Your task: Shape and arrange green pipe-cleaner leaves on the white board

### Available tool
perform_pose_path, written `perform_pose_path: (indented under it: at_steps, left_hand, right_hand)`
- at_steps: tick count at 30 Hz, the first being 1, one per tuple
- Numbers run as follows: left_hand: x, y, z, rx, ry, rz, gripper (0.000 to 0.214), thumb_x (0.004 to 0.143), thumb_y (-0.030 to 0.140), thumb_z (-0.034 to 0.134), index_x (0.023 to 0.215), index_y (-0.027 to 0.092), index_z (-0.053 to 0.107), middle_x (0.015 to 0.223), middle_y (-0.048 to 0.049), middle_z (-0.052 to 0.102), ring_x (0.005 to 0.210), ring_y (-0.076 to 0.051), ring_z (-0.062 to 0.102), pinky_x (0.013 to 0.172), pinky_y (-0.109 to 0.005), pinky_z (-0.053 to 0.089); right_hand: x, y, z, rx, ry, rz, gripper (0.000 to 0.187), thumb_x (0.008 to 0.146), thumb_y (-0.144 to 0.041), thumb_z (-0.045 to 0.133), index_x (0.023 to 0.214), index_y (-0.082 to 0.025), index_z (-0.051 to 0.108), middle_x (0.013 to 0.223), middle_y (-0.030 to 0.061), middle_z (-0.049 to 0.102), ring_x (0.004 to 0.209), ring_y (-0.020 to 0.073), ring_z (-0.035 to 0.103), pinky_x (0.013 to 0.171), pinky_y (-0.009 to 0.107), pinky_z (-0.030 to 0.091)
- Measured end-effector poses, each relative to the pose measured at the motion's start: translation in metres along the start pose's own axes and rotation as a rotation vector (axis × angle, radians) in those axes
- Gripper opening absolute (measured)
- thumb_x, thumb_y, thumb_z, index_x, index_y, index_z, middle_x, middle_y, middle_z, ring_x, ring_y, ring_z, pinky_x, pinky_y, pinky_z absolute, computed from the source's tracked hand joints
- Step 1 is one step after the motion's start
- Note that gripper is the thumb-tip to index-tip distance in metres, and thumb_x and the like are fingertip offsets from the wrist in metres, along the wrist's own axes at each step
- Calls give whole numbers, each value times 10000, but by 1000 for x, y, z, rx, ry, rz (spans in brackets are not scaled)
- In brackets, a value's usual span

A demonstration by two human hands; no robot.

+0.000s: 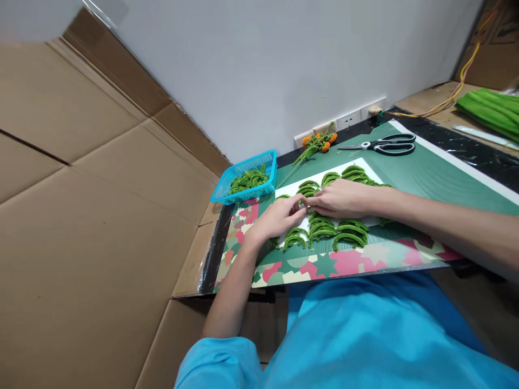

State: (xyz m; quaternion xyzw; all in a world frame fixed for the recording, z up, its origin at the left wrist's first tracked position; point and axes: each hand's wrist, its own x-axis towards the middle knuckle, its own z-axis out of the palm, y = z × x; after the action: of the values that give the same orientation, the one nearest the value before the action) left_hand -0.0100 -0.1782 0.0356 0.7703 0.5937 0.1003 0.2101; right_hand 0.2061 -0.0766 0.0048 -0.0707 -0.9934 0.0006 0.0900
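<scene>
My left hand [278, 217] and my right hand [343, 198] meet fingertip to fingertip over a white sheet [367, 163] on the table. Both pinch a small bent green fuzzy piece [303, 204] between them. Rows of curved green fuzzy pieces [324, 229] lie on the sheet in front of my hands, and more arcs [352, 173] lie behind them. My forearms reach in from the lower left and from the right.
A blue mesh basket [243, 167] holding green pieces stands at the table's back left corner. An orange-flowered stem [318, 143] and black scissors [385, 145] lie near the wall sockets. A green bundle [492, 111] lies far right. Cardboard [81, 216] walls the left side.
</scene>
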Motion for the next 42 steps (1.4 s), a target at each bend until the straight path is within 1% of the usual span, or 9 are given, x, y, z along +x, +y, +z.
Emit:
perform_pose_path:
  at_steps: [6,10,14,18,24,30,37,42]
  left_hand:
    - [-2,4,-1,25,-13,-7,187,1026,340,524,1040,200,646,775,14,614,686,-153,517,637,-273,339]
    - [-3,5,-1,18,-24,-13,200,1037,358,515,1075,206,639,786,11,622,706,-158,531,641,-275,338]
    - [-3,5,-1,9,-25,-22,191,1037,349,511,1078,209,634,784,15,612,707,-156,526,642,-269,339]
    - [-1,3,-1,-1,-27,-26,196,1041,358,512,1071,202,627,778,21,584,709,-151,521,662,-266,355]
    - [1,3,-1,-3,-16,-36,176,1032,327,510,1028,193,623,771,25,559,708,-146,499,664,-264,351]
    - [1,2,-1,-18,-11,-46,158,1027,320,515,1015,195,611,766,33,537,703,-137,486,658,-262,345]
    - [1,1,0,-34,-9,-53,166,1031,338,517,1011,198,605,750,37,520,681,-135,468,646,-263,343]
    - [2,-1,0,-32,-1,-56,170,1027,346,527,1013,197,610,767,32,531,693,-136,478,653,-262,355]
  right_hand:
    - [0,0,2,-24,4,-20,306,1101,-273,425,1183,-117,675,862,120,745,646,199,610,610,330,219]
    - [1,0,4,-26,21,-28,289,1099,-268,434,1148,-116,674,873,125,745,650,202,618,604,332,220]
    - [2,0,4,15,31,-20,270,1097,-249,428,1078,-119,664,857,128,744,624,183,598,612,326,235]
    - [4,2,8,24,50,-15,275,1095,-265,424,1087,-124,660,824,119,740,593,175,573,614,325,237]
    - [7,7,17,33,71,-32,290,1095,-290,430,1064,-128,668,799,107,733,573,165,545,612,325,227]
    - [8,6,16,41,80,-30,295,1086,-279,436,1024,-124,679,793,104,722,569,160,531,604,330,229]
    - [8,7,16,28,107,-45,275,1076,-257,449,963,-139,669,744,78,697,528,136,467,584,326,189]
    - [8,7,16,10,105,-42,292,1084,-273,442,980,-143,682,750,75,699,532,148,483,580,328,188]
